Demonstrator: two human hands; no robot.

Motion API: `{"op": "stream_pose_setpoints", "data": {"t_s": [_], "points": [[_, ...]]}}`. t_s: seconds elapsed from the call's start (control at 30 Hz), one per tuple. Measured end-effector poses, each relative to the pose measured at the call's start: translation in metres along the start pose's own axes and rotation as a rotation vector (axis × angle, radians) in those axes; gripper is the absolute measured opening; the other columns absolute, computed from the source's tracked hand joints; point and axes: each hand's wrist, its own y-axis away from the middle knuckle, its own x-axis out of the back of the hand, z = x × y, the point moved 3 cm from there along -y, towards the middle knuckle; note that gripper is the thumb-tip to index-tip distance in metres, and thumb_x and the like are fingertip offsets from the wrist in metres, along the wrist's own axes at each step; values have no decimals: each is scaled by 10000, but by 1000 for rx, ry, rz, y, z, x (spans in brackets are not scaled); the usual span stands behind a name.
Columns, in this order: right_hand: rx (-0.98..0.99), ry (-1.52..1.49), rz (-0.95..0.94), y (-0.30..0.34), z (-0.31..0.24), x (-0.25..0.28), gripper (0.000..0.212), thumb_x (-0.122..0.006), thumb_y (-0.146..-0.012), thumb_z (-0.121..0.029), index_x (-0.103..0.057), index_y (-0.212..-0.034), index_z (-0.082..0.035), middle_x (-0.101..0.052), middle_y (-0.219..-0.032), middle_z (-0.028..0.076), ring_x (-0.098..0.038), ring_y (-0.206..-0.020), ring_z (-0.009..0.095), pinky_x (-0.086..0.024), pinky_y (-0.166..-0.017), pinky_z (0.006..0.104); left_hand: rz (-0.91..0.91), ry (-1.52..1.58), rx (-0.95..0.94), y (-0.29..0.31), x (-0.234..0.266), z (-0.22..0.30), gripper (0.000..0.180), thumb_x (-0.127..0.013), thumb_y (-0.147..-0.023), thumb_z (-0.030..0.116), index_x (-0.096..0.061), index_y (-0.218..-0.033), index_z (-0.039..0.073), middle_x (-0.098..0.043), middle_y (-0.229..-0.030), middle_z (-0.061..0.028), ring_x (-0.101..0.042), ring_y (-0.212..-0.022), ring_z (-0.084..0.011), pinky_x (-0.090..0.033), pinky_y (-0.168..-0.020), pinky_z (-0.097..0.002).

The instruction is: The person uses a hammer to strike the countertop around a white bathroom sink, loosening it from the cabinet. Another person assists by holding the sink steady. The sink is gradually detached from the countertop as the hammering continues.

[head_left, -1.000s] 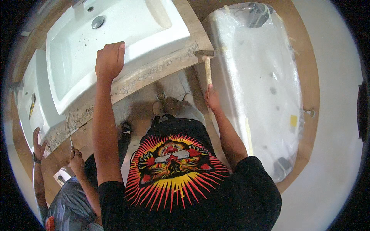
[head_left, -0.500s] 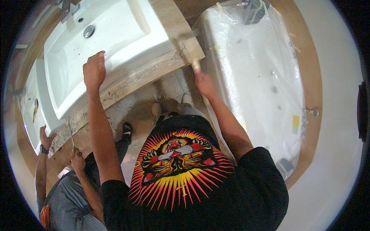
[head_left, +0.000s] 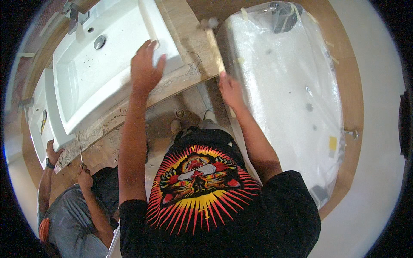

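Observation:
My right hand (head_left: 231, 90) grips the wooden handle of a hammer (head_left: 214, 49), its blurred head raised over the right end of the counter. My left hand (head_left: 146, 69) is over the front right rim of the white washbasin (head_left: 107, 90), thumb and fingers apart, and holds nothing; whether the fingertips touch the basin cannot be told. Below the basin runs the rough, chipped front edge of the stone-look counter (head_left: 170, 84).
At right stands a bathtub (head_left: 288, 107) wrapped in clear plastic. On the left a co-worker (head_left: 81, 215) holds a thin long tool (head_left: 80, 150) at the counter edge, by a second basin (head_left: 51, 124). A faucet (head_left: 75, 17) rises behind the basin.
My left hand has moved right along the basin's front rim, and its fingers have spread. The hammer in my right hand has swung up, with its head now above the counter.

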Motion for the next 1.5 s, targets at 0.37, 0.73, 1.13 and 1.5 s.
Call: {"op": "stream_pose_setpoints", "data": {"t_s": [0.37, 0.73, 1.13, 1.5], "points": [[-171, 248, -236, 14, 88, -42, 661, -381, -946, -526, -622, -842, 81, -599, -786, 319, -592, -831, 482, -457, -765, 506, -322, -329, 205, -20, -15, 33, 1190, -758, -625, 578, -159, -1425, -69, -477, -1321, -239, -403, -1293, -336, -275, -1086, -486], [167, 85, 21, -23, -69, 10, 573, -409, -956, -502, -587, -789, 17, -565, -680, 178, -560, -684, 320, -448, -641, 410, -318, -300, 188, -22, -10, 28, 1131, -781, -639, 518, -197, -1420, -55, -550, -1233, -213, -501, -1200, -277, -338, -1036, -452], [-293, 288, -152, -5, 77, -36, 777, -379, -910, -614, -628, -804, 115, -599, -778, 347, -600, -807, 505, -462, -737, 524, -485, -223, 276, -32, 0, 24, 1124, -809, -617, 482, -233, -1401, -81, -647, -950, -157, -650, -841, -260, -522, -749, -347], [141, 114, 42, -68, -90, 14, 631, -381, -948, -552, -559, -668, -15, -547, -596, 73, -550, -610, 183, -434, -601, 354, -349, -217, 220, -29, 0, 23, 1046, -811, -601, 469, -322, -1358, -62, -636, -1056, -187, -634, -976, -280, -475, -905, -380]]}}
